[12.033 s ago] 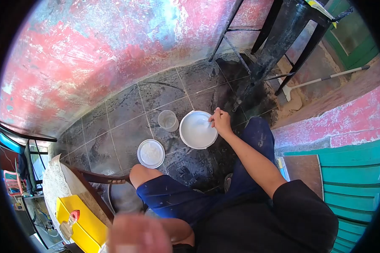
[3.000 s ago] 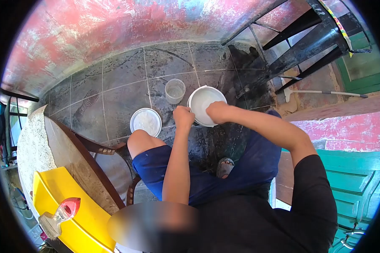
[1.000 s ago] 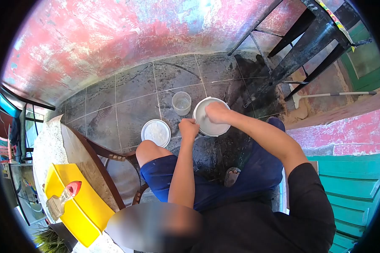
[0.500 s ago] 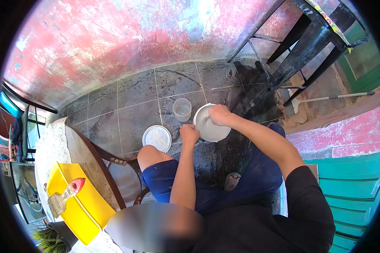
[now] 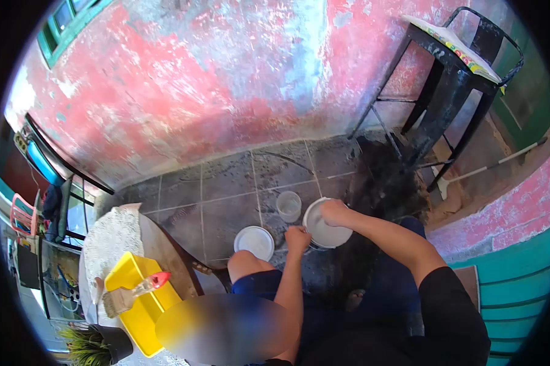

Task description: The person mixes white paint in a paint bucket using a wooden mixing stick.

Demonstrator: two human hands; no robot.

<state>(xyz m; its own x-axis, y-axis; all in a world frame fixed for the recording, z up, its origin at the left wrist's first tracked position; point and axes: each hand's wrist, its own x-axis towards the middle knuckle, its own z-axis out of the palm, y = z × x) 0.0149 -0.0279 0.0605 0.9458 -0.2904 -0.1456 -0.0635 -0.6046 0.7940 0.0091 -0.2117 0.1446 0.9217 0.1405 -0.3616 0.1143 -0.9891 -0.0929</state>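
A round white bucket (image 5: pixel 330 246) with a pale grey-white, paint-like substance (image 5: pixel 321 233) in it stands on the floor in front of me. My right hand (image 5: pixel 335 213) is closed inside its mouth; whatever the fingers grip is hidden. At the left side of the rim, my left hand (image 5: pixel 297 238) is closed on the bucket. Just left of the bucket is a clear plastic cup (image 5: pixel 288 207). A round white lid (image 5: pixel 254 243) with whitish residue lies nearer my knee.
To the left, a round table (image 5: pixel 113 226) bears a yellow paint tray (image 5: pixel 142 323) with a paintbrush (image 5: pixel 135 294) across it, beside a potted plant (image 5: pixel 87 348). A black metal chair (image 5: pixel 430 116) stands at the back right, and a long-handled brush (image 5: pixel 494 165) lies beyond it.
My view has tilted up, so the scene sits lower and more of the wall shows. Both hands keep their places at the bucket.
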